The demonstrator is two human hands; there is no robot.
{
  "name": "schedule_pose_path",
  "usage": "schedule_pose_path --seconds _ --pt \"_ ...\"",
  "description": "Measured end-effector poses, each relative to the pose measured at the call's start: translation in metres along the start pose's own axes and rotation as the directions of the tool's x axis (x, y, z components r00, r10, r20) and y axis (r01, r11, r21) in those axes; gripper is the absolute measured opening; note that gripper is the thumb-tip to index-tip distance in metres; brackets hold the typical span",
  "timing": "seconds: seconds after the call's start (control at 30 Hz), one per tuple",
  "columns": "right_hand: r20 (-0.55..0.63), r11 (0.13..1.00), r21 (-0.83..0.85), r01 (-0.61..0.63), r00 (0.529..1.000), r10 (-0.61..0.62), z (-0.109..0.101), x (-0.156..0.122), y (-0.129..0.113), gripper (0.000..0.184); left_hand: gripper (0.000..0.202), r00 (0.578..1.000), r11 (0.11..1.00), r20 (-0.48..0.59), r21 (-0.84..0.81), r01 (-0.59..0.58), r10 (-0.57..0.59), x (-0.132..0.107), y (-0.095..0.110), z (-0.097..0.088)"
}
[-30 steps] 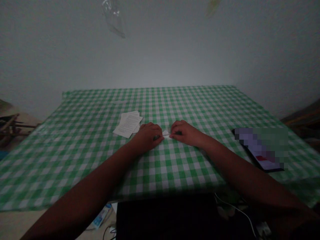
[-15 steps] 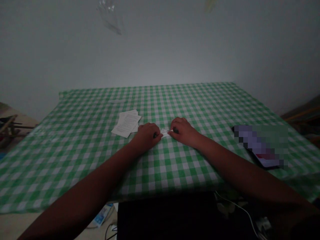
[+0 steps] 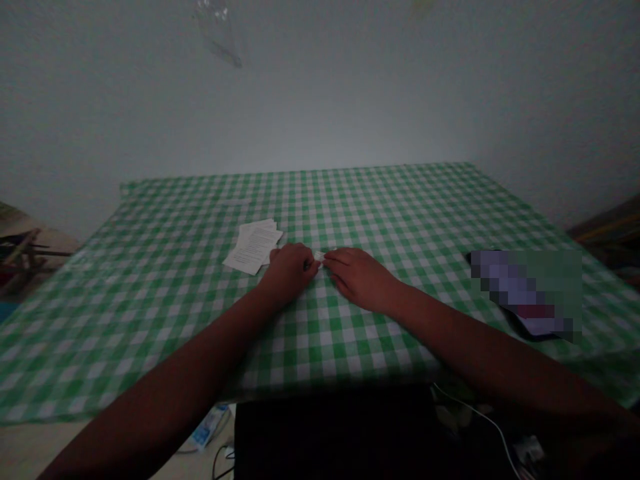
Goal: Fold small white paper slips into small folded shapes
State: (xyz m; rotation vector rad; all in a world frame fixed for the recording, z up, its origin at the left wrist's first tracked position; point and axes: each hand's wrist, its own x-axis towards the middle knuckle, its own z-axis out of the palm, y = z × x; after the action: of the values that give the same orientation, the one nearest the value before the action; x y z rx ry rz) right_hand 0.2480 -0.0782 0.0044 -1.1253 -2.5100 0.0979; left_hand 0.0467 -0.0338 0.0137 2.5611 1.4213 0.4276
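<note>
A small white piece of folded paper (image 3: 319, 256) lies low over the table between my two hands, mostly hidden by the fingers. My left hand (image 3: 289, 270) is closed, its thumb and curled fingers pinching the left side of the paper. From the other side my right hand (image 3: 361, 277) reaches in with fingers pressed together, their tips gripping the paper's right edge. Just beyond the left hand rests a fanned stack of printed paper sheets (image 3: 254, 247), its right corner partly covered by that hand.
A green and white checked tablecloth (image 3: 320, 200) covers the table. Toward the right side lies a phone (image 3: 520, 297), its screen blurred out. Behind the table stands a pale wall (image 3: 320, 93) with a clear plastic bag (image 3: 220, 33) on it. A white cable (image 3: 480, 413) hangs below the front edge.
My right hand has shifted slightly left and flattened, its fingers now closer to the left hand. Less of the paper shows between them. My left hand has moved a little to the left.
</note>
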Motion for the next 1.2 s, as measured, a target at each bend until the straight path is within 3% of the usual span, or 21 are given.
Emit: schedule_pose_path --seconds 0.4,0.87,1.2 --pt "0.125 0.996 -0.075 -0.044 0.991 0.053 -0.002 -0.009 -0.006 0.05 0.017 1.0 1.0 -0.015 0.003 -0.02 0.02 0.0 -0.004 0.003" --pt "0.14 0.994 -0.099 -0.045 0.988 0.058 -0.001 -0.01 -0.006 0.05 0.014 1.0 0.999 0.017 -0.029 -0.017 0.017 -0.002 -0.006 0.003" --pt "0.204 0.983 -0.165 -0.086 0.972 0.119 -0.01 -0.009 -0.003 0.055 0.025 0.963 0.954 0.053 -0.16 -0.251 0.263 -0.002 -0.02 -0.002"
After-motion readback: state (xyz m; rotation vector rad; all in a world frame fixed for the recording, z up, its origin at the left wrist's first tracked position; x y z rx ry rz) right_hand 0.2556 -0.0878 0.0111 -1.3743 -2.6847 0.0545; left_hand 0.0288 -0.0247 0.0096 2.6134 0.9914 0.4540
